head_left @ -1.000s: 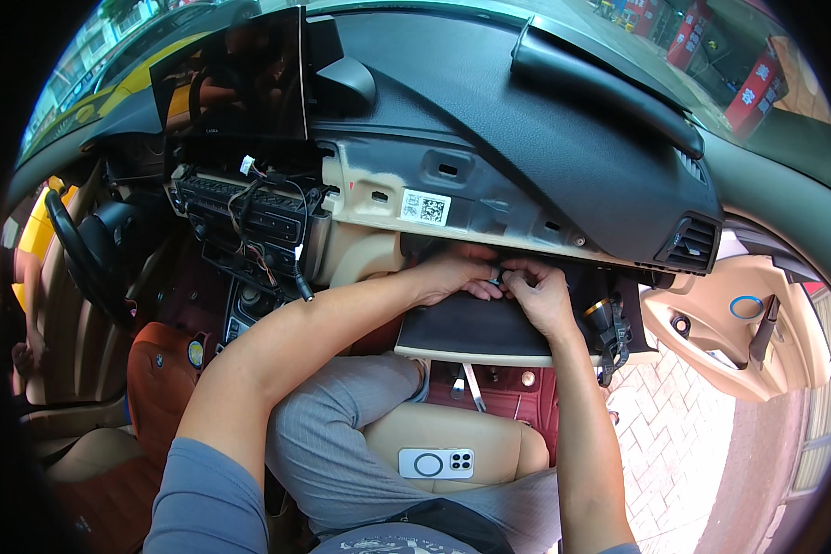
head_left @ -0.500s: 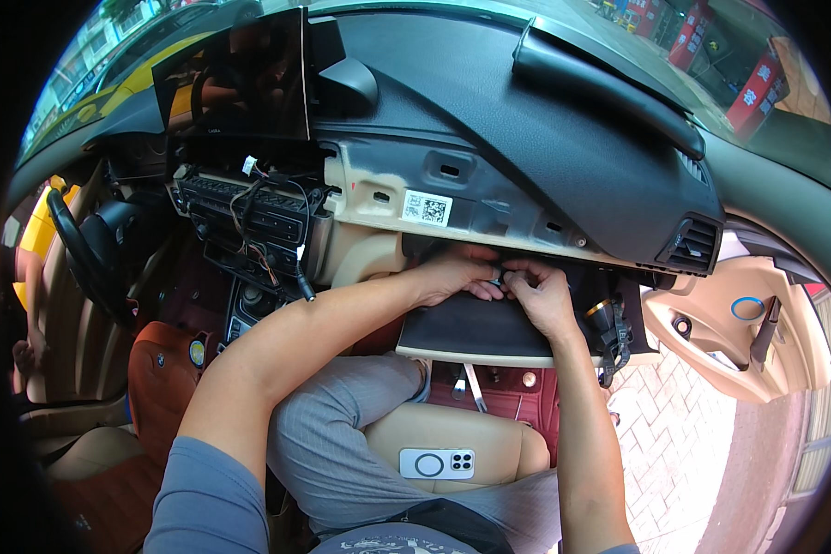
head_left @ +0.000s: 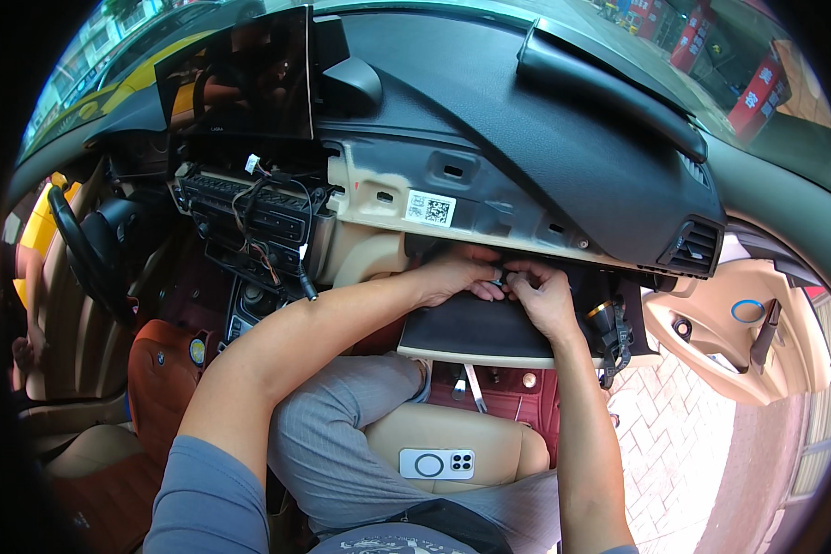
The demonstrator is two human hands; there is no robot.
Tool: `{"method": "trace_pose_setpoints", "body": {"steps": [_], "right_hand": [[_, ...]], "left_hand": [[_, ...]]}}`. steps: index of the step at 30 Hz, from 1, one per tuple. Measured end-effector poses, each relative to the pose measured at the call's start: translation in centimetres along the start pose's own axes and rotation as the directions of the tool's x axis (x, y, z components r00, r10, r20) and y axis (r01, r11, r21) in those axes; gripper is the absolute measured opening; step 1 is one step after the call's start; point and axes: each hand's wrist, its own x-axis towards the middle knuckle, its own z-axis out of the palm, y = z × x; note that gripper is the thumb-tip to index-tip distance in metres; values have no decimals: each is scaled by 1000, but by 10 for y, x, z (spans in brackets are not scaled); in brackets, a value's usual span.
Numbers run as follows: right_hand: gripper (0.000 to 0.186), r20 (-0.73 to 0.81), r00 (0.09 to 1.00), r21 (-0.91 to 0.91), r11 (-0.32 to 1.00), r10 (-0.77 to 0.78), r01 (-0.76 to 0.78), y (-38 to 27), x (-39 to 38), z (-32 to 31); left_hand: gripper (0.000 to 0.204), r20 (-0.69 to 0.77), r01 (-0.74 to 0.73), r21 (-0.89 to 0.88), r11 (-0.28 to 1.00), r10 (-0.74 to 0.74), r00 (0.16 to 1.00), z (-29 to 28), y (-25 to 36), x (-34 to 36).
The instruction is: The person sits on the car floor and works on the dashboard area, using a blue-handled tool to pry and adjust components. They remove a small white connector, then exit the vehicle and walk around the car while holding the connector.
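Observation:
Both my hands are at the mouth of the lowered glove box point(head_left: 462, 334), below the stripped edge of the dashboard. My left hand point(head_left: 460, 279) has its fingers curled and pinched, and a small bluish-grey piece point(head_left: 497, 281) shows at its fingertips. Close beside it, my right hand point(head_left: 545, 297) is closed, thumb and fingers pressed together; whatever lies between them is too small and shaded to make out. A headlamp point(head_left: 602, 319) with a dark strap rests at the glove box's right side.
To the left, loose wires point(head_left: 249, 198) hang over the opened centre console, below a large screen point(head_left: 240, 83). A white phone point(head_left: 437, 463) lies on the beige seat between my legs. Metal tools point(head_left: 475, 388) lie on the red floor mat. The passenger door point(head_left: 748, 323) stands open.
Hardly anything differs. The view has shifted very slightly, and both hands keep their place and closed pose at the glove box.

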Motion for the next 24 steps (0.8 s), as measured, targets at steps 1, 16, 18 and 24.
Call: {"method": "trace_pose_setpoints", "body": {"steps": [1, 16, 18, 24], "right_hand": [[28, -1, 1000, 0, 1000, 0, 0, 0, 0, 0], [26, -44, 999, 35, 999, 15, -14, -1, 2, 2], [26, -44, 999, 26, 999, 29, -28, 0, 2, 2], [27, -70, 997, 30, 999, 32, -29, -1, 2, 3]], "left_hand": [[46, 5, -1, 1, 1000, 1, 1000, 0, 0, 0], [50, -7, -23, 4, 1000, 23, 1000, 2, 0, 0], [52, -16, -46, 3, 999, 46, 999, 2, -1, 0], [53, -24, -39, -45, 998, 38, 999, -3, -6, 4]]}}
